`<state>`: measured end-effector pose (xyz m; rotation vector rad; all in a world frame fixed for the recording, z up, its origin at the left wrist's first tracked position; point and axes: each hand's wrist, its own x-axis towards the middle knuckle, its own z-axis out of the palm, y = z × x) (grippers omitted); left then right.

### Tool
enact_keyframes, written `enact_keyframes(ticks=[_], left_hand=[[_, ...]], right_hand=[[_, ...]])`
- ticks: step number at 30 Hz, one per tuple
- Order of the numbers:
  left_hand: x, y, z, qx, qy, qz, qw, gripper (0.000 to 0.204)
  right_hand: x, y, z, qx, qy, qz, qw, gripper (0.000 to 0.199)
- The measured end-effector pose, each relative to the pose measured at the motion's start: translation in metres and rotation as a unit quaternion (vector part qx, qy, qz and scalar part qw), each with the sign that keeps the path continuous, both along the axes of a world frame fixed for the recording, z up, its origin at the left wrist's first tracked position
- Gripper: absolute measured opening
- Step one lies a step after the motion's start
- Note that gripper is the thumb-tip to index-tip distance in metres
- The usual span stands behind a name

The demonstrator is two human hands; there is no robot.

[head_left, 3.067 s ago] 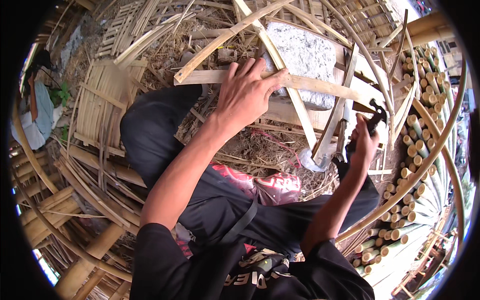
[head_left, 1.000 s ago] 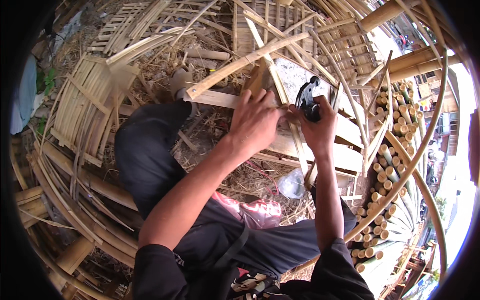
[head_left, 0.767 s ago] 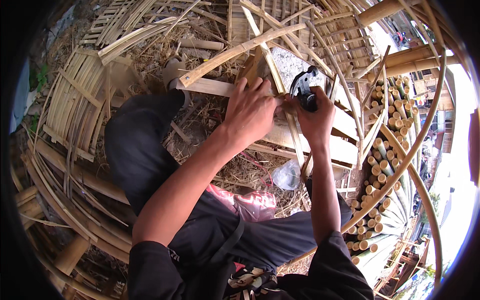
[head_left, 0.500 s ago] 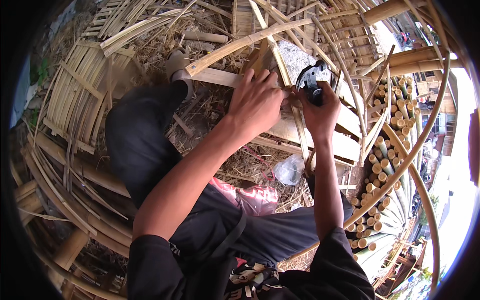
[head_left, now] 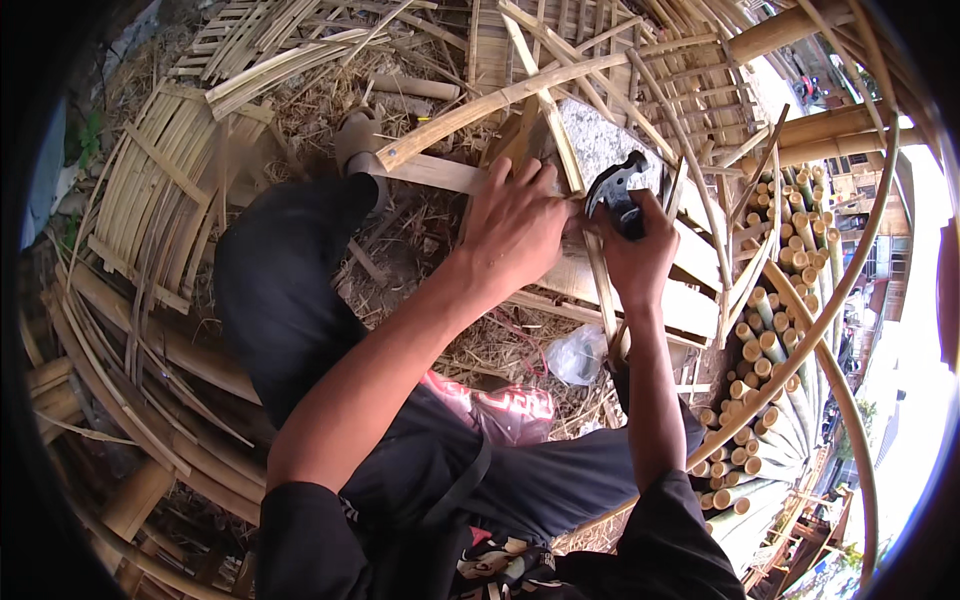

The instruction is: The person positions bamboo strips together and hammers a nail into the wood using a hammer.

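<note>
My right hand (head_left: 640, 245) is closed around a black hammer (head_left: 617, 195), gripping it close to its curved, claw-like head. My left hand (head_left: 515, 220) is closed just to the left of it, with the fingertips of both hands nearly meeting. A flat bamboo strip (head_left: 435, 172) runs in from the left and disappears under my left fingers. Between the hands passes a narrow bamboo strip (head_left: 556, 135), slanting from the far side toward me. What lies between my left thumb and forefinger is too small to make out. A pale stone block (head_left: 600, 135) sits just beyond the hammer.
A thicker bamboo piece (head_left: 500, 97) crosses beyond my hands. Slatted bamboo panels (head_left: 150, 180) lie at left. Cut bamboo poles (head_left: 765, 350) are stacked at right, behind a long bent pole (head_left: 810, 340). A clear plastic bag (head_left: 577, 355) and a red-and-white bag (head_left: 510, 410) lie near my legs.
The hammer head has tilted slightly and shifted a little toward me in my right hand. My left hand keeps nearly the same place, and the whole view has shifted slightly.
</note>
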<state>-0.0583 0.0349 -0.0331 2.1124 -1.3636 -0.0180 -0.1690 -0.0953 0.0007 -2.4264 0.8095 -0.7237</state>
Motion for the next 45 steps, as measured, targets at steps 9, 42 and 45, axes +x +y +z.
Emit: enact_keyframes(ticks=[9, 42, 45], left_hand=[[0.002, -0.001, 0.005, 0.012, -0.027, 0.005, 1.0, 0.011], [-0.002, -0.019, 0.003, -0.123, 0.097, 0.089, 0.984, 0.015], [-0.005, -0.031, 0.0, -0.039, 0.102, 0.136, 0.985, 0.01]], right_hand=[[0.001, -0.013, 0.002, 0.01, 0.001, 0.044, 0.999, 0.034], [-0.001, -0.03, -0.012, 0.061, -0.035, 0.072, 0.995, 0.038], [-0.004, -0.026, -0.009, 0.096, -0.025, 0.062, 0.993, 0.044]])
